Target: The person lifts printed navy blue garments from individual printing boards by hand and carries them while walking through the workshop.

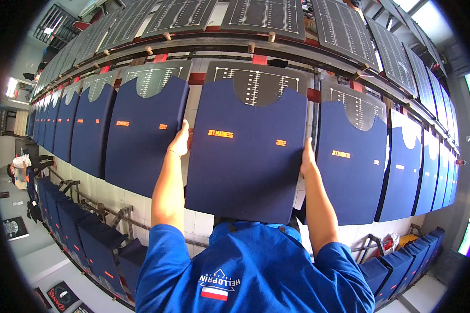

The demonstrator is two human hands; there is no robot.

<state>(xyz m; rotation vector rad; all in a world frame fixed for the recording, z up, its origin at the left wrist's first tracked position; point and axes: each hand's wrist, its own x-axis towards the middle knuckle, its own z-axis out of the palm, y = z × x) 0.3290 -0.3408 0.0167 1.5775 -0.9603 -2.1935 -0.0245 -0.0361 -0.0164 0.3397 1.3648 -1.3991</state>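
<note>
In front of me a navy blue fabric shirt panel (245,172) with a scooped neckline lies smooth over a flat printing board (271,78). Small orange print marks its chest in two places. My left hand (180,139) rests along the panel's left edge, fingers stretched out and pointing away from me. Against the right edge lies my right hand (308,158), also with straight fingers. Both hands touch the sides of the panel; parts of the fingers are hidden by its edges.
Similar navy panels on boards stand in the row to the left (146,130) and right (350,161). Beyond a metal rail (209,47) is another row of grey boards (263,18). More navy panels (94,240) line a rack behind me. A person (21,169) is at the far left.
</note>
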